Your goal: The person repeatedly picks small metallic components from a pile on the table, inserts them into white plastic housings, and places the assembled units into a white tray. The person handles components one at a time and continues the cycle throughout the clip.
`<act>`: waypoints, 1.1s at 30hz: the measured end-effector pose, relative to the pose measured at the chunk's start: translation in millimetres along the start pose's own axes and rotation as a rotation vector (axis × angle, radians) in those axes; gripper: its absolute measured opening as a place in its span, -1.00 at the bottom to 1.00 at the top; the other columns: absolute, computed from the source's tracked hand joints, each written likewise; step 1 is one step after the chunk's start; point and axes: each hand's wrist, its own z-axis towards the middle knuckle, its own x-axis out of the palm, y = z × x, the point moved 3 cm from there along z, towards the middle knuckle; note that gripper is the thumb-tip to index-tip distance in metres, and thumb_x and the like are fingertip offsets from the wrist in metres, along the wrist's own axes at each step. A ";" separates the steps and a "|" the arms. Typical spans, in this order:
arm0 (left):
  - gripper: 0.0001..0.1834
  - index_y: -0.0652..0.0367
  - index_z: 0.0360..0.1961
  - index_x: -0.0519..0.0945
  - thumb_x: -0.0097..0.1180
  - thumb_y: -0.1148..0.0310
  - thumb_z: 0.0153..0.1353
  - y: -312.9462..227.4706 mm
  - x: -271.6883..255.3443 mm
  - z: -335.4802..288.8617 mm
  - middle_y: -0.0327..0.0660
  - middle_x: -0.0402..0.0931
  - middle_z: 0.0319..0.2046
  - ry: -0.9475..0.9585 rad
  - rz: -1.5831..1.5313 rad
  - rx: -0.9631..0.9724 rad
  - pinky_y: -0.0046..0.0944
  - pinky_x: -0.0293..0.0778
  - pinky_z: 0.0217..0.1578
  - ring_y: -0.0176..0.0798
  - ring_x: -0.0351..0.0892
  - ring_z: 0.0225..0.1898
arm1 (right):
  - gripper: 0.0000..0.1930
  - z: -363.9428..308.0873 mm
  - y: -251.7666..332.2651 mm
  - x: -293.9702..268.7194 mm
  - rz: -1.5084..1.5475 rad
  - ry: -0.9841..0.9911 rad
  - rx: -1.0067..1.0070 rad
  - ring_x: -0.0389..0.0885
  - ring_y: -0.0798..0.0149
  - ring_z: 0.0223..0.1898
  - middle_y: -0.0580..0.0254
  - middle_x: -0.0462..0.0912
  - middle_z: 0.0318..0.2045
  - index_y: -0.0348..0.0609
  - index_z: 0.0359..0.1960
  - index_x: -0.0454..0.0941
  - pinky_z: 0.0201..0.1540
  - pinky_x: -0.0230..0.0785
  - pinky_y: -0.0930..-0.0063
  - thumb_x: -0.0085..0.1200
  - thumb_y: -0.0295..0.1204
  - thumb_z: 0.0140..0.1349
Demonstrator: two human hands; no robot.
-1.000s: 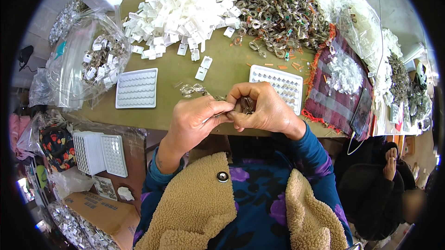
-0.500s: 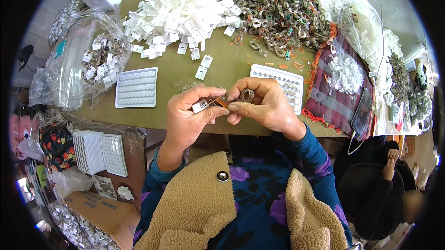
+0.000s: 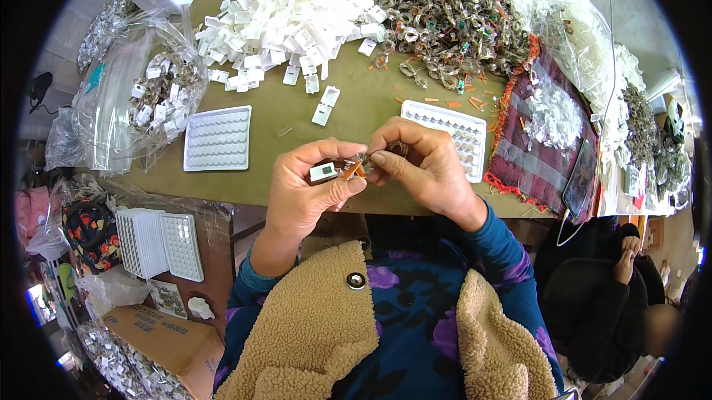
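Note:
My left hand (image 3: 297, 186) is closed, with a small white plastic case (image 3: 322, 172) between its fingers and palm. At its fingertips a small orange strip (image 3: 354, 171) sticks out beside thin clear wire. Pressed close against it, my right hand (image 3: 434, 174) pinches the wire end of a small coiled wire bundle (image 3: 400, 149); part of the bundle is hidden behind the fingers. Both hands meet above the near edge of the green table (image 3: 282, 107). Beyond them lies an opened white case (image 3: 325, 106).
White cases (image 3: 289, 10) and coiled wire bundles (image 3: 452, 21) are heaped at the back. A tray of round cells (image 3: 469, 144) is right, a white tray (image 3: 217, 140) left. A phone (image 3: 578, 177) rests on checked cloth (image 3: 512, 149). Another person (image 3: 593, 311) sits at lower right.
The white case in my left hand has turned slightly, and the orange strip now stands more upright. My right fingers have drawn in, covering more of the coiled wire.

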 end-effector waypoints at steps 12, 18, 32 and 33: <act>-0.62 0.31 -0.05 0.64 0.42 0.51 0.08 2.8 2.9 -0.1 -0.32 0.59 -0.40 -0.076 0.058 0.049 -0.56 0.30 -0.61 -0.59 0.39 -0.56 | -0.94 -0.3 3.7 2.4 -0.284 0.015 -0.343 0.57 0.40 -0.40 0.20 0.53 -0.34 -0.33 -0.27 0.53 -0.36 0.42 0.56 0.06 -0.70 0.25; -0.61 0.32 -0.01 0.60 0.35 0.58 0.10 6.2 0.2 0.5 -0.23 0.60 -0.36 -0.085 -0.033 0.008 -0.54 0.29 -0.63 -0.54 0.40 -0.58 | -0.95 -1.6 -1.4 -1.2 0.101 0.007 -0.142 0.59 0.44 -0.38 0.22 0.55 -0.33 -0.32 -0.20 0.49 -0.41 0.46 0.60 0.02 -0.58 0.37; -0.69 0.25 -0.12 0.65 0.34 0.52 0.06 23.0 -4.3 8.3 -0.19 0.60 -0.33 -0.195 0.641 0.394 -0.36 0.48 -0.24 -0.36 0.59 -0.29 | -0.72 2.3 47.1 -10.6 0.135 0.026 0.152 0.66 0.29 -0.27 0.06 0.57 -0.21 -0.39 0.10 0.29 -0.30 0.59 0.48 -0.11 -0.62 0.38; -0.69 0.26 -0.12 0.64 0.34 0.52 0.06 22.5 -4.9 7.5 -0.16 0.59 -0.33 -0.204 0.640 0.394 -0.33 0.49 -0.26 -0.30 0.60 -0.31 | -0.71 3.6 50.6 -11.1 0.101 0.035 0.156 0.67 0.26 -0.24 0.06 0.57 -0.21 -0.40 0.11 0.28 -0.27 0.61 0.47 -0.12 -0.63 0.38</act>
